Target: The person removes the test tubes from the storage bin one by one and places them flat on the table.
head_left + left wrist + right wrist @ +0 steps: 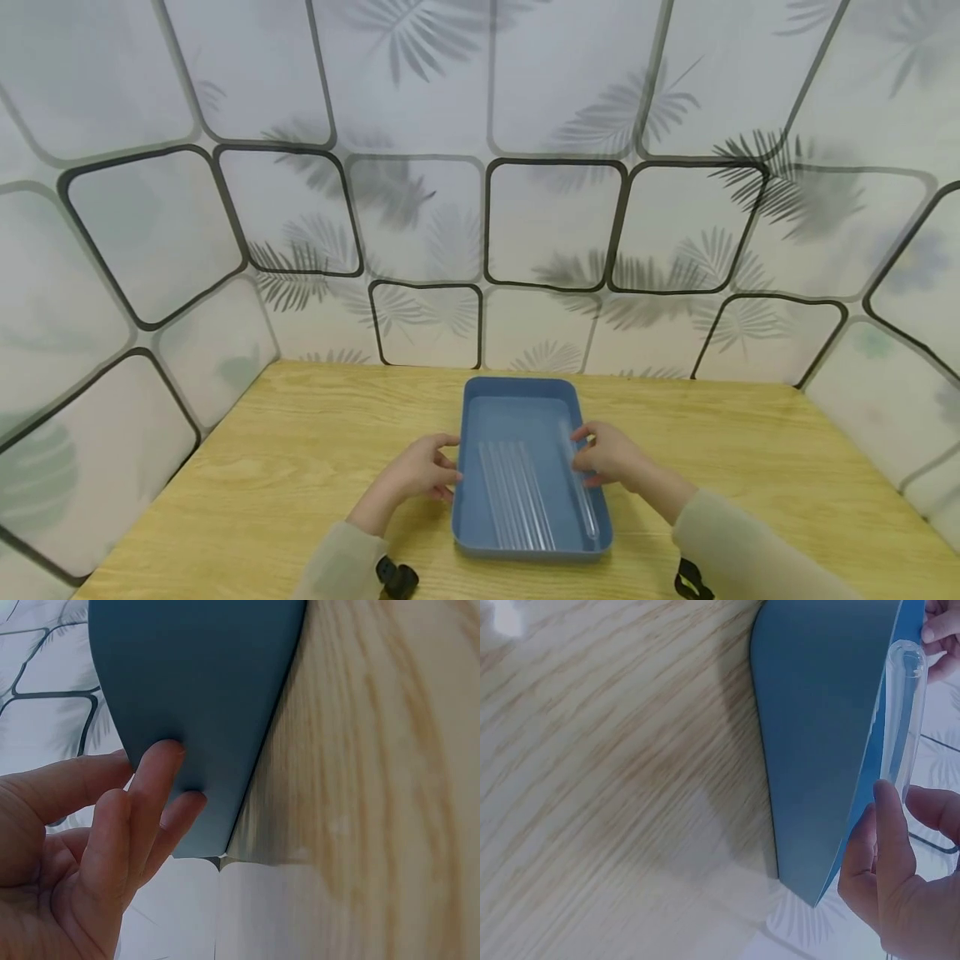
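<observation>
A shallow blue tray (517, 408) sits on the table, with several clear test tubes (513, 492) lying side by side in its near left part. My right hand (611, 457) pinches another test tube (583, 500) between thumb and fingers at the tray's right rim. In the right wrist view this test tube (904, 712) shows its rounded end, raised along the rim. Against the outside of the tray's left wall, the fingers of my left hand (422, 468) rest loosely extended. The left wrist view shows their fingertips (171, 750) touching the tray wall (202, 690).
Pale wooden table (300, 450) surrounds the tray on all sides. Behind it and at both sides stand walls (420, 217) covered with a leaf and rounded-square pattern. Dark wrist devices (397, 577) are worn at both sleeves.
</observation>
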A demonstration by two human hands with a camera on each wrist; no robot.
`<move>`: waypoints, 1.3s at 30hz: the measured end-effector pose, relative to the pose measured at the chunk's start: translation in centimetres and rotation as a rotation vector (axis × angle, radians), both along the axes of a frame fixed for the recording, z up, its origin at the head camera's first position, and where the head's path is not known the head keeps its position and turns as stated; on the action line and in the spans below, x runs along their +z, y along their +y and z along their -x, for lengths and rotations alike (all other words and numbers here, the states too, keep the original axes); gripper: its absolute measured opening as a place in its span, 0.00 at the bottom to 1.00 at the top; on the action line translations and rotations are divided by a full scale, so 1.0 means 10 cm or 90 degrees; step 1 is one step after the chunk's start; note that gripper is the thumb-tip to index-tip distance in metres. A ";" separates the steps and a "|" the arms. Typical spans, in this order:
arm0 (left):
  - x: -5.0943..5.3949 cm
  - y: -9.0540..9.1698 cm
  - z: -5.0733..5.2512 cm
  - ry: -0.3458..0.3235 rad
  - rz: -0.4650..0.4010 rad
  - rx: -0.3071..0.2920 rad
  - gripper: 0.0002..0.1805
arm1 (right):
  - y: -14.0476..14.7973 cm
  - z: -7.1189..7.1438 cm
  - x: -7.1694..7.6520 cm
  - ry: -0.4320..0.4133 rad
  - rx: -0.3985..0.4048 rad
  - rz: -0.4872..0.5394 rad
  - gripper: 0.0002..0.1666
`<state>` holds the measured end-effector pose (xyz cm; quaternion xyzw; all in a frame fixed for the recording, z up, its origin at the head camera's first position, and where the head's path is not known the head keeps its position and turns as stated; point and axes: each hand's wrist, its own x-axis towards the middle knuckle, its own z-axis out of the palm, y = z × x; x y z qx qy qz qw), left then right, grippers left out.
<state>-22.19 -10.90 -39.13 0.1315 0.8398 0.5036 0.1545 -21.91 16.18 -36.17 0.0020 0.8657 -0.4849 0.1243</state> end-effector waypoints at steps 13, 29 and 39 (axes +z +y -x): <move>0.00 0.00 0.00 -0.010 -0.005 0.003 0.31 | 0.27 -0.01 0.05 -0.018 -0.004 0.032 0.27; -0.03 0.00 0.01 -0.006 -0.002 0.002 0.31 | 0.43 0.00 0.02 -0.013 -0.006 0.015 0.27; -0.05 -0.01 0.03 -0.010 -0.004 0.002 0.31 | 0.47 0.04 -0.03 -0.018 -0.018 -0.009 0.27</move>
